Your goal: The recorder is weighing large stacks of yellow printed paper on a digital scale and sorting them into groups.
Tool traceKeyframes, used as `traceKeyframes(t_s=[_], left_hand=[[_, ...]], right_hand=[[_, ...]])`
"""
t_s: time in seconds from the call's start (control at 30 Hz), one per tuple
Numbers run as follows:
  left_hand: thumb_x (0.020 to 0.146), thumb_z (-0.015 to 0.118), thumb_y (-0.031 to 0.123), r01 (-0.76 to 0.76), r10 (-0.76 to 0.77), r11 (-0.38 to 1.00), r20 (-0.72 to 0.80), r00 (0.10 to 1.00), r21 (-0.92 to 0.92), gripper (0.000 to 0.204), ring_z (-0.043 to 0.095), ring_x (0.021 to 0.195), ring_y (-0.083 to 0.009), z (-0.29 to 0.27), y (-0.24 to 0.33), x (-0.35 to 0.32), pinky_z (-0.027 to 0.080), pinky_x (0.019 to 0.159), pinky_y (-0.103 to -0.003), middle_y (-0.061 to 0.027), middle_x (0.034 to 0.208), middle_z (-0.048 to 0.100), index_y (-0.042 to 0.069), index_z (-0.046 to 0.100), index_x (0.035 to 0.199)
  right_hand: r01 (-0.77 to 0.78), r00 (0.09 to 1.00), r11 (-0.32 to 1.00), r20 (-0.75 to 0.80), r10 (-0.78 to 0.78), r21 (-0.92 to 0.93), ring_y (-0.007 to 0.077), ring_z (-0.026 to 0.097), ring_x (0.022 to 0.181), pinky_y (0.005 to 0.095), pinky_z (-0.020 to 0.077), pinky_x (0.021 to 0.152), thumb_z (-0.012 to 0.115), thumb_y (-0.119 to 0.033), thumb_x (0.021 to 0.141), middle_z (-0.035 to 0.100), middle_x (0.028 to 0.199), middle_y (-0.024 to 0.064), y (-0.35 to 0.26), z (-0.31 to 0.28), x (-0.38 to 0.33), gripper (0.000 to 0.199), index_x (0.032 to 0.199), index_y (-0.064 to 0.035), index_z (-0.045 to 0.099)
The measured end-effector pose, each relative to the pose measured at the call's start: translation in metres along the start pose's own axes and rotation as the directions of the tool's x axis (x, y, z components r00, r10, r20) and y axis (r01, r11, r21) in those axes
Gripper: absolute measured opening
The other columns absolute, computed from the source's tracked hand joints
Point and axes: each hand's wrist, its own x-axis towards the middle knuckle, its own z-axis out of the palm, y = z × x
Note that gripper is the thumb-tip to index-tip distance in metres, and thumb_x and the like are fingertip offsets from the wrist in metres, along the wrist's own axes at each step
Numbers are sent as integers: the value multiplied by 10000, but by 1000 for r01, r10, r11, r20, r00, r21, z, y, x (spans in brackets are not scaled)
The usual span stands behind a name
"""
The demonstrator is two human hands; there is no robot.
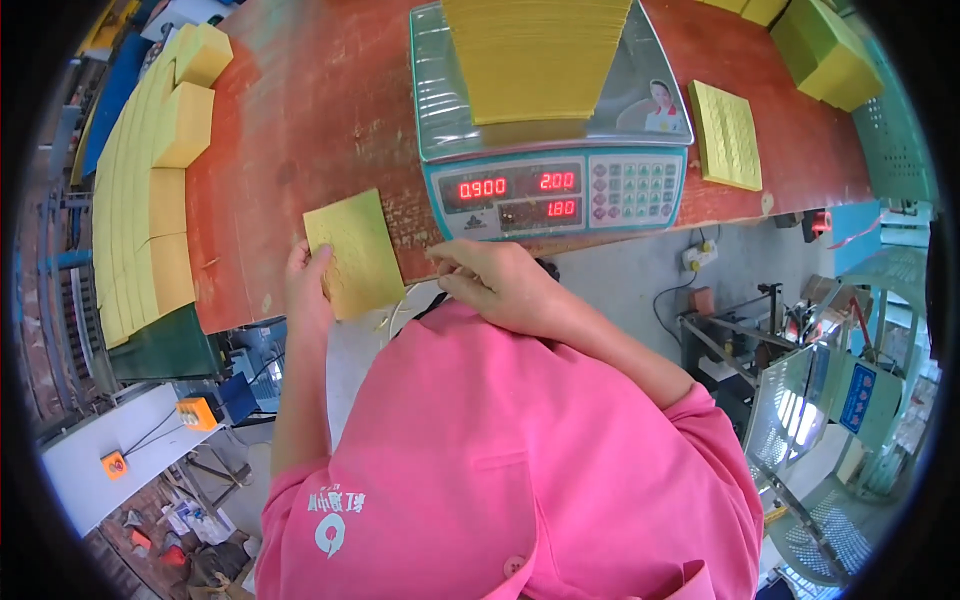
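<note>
Left hand (305, 290), centre-left of the frame, was closed on a thin yellow stack of sheets (353, 253), fingers curled over its left edge and thumb side behind; the stack lay tilted over the near edge of the red-brown table (320, 110), its lower end hanging past it. Right hand (490, 280), just right of centre, rested below the front of the scale, fingers bent loosely with tips drawn together; whether it pinched anything could not be told. The electronic scale (555, 190), upper centre, showed lit red digits on its front panel, and its steel pan carried a tall pile of yellow sheets (535, 55). One flat yellow embossed sheet (727, 135) lay to the right of the scale. Rows of yellow bundles (150, 190) lined the table's left edge; more yellow blocks (830, 50) sat in the upper right corner.
</note>
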Motion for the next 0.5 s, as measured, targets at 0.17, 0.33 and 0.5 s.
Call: traceKeyframes(t_s=[0.17, 0.33, 0.5], left_hand=[[920, 587, 69, -111, 113, 992, -40, 993, 64, 266, 615, 969, -170, 5, -7, 24, 483, 881, -307, -100, 1080, 633, -29, 543, 1164], [906, 637, 115, -371, 463, 756, -40, 886, 539, 490, 555, 1158, -238, 24, 19, 35, 428, 987, -341, -173, 1279, 554, -49, 453, 1330], [976, 500, 418, -366, 360, 927, 71, 930, 82, 642, 367, 1383, -283, 75, 135, 34, 350, 1096, -448, -169, 1485, 382, 20, 353, 1459]], right_hand=[[5, 997, 1000, 81, -2, -31, 391, 647, 858, 434, 504, 767, 605, -166, 876, 662, 900, 218, 6, 3, -5, 282, 1089, 17, 615], [18, 1000, 999, 18, -17, -50, 388, 647, 866, 411, 512, 764, 609, -156, 886, 664, 941, 225, -4, -11, -21, 275, 1103, 12, 614], [-197, 939, 947, -228, 256, 253, 184, 665, 804, 330, 520, 704, 586, -128, 931, 687, 868, 94, -42, -85, -39, 217, 1074, 28, 635]])
